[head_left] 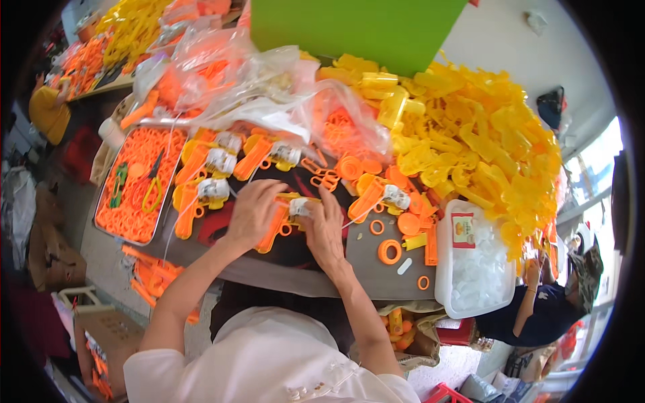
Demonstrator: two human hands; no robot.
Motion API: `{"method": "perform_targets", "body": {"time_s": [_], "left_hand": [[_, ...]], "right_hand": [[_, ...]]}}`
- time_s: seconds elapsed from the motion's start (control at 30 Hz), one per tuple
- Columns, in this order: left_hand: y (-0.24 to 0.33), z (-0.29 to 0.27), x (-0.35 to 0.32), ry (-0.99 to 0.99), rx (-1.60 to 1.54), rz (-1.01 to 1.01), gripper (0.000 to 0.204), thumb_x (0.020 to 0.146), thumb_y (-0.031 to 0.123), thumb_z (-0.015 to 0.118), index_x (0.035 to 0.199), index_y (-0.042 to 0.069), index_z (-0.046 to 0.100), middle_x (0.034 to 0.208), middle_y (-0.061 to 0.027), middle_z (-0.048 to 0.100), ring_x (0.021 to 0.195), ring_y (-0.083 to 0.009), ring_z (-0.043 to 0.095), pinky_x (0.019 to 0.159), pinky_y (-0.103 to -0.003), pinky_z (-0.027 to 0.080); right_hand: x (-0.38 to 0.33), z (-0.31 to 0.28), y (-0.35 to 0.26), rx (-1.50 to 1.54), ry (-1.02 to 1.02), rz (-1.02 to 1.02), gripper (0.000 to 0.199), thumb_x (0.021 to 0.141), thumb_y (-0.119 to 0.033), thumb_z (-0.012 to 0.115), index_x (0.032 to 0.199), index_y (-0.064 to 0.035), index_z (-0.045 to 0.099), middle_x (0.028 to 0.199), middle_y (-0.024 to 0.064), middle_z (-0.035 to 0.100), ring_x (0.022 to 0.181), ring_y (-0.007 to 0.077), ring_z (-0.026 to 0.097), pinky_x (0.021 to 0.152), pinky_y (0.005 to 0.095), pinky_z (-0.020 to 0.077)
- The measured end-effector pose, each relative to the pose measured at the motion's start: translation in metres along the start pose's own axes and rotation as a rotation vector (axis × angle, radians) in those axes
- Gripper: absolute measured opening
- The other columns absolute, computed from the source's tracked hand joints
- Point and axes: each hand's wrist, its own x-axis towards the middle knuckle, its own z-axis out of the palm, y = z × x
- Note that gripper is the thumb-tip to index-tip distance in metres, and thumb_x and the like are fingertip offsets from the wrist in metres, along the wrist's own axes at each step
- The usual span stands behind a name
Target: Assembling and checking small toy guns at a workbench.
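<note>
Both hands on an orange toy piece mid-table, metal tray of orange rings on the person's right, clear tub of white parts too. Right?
Not quite: the head view shows the metal tray of orange rings on the person's left. Both the left hand and right hand are on the orange toy piece; the clear tub of white parts is on the right.

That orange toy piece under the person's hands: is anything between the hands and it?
Nothing visible. The left hand lies on the orange toy piece, and the right hand touches its white part.

Orange rings (138,178) filled a grey tray (101,201); yellow parts (470,141) were heaped at two o'clock; the board (356,27) was green.
</note>
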Motion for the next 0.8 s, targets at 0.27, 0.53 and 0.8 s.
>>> {"method": "perform_targets", "body": {"time_s": [0.27,0.53,0.8], "left_hand": [[-0.032,-0.030,-0.011,-0.335,0.202,-0.069,0.037,0.091,0.015,0.063,0.127,0.007,0.058,0.110,-0.0117,0.055,0.095,-0.0298,0.060,0.079,-0.039,0.051],[0.015,-0.038,0.010,-0.202,0.025,0.009,0.011,0.085,0.012,0.069,0.092,0.004,0.069,0.078,-0.0119,0.056,0.070,-0.0309,0.059,0.063,-0.040,0.047],[0.021,0.039,0.038,-0.132,0.021,0.138,0.037,0.082,0.012,0.071,0.117,0.005,0.063,0.115,-0.0120,0.055,0.111,-0.0302,0.051,0.094,-0.042,0.042]], "right_hand": [[0.016,-0.023,-0.003,-0.031,-0.385,-0.015,0.073,0.080,-0.028,0.076,0.143,-0.0124,0.043,0.134,0.0120,0.051,0.120,0.0317,0.050,0.098,0.0465,0.0383],[0.021,-0.015,0.013,-0.230,-0.146,0.030,0.064,0.082,-0.029,0.074,0.136,-0.0078,0.049,0.122,0.0122,0.054,0.111,0.0313,0.052,0.092,0.0456,0.0408],[0.078,-0.001,0.083,-0.407,0.060,0.010,0.062,0.075,-0.026,0.076,0.129,-0.0043,0.054,0.115,0.0140,0.055,0.105,0.0329,0.052,0.091,0.0466,0.0394]]}}
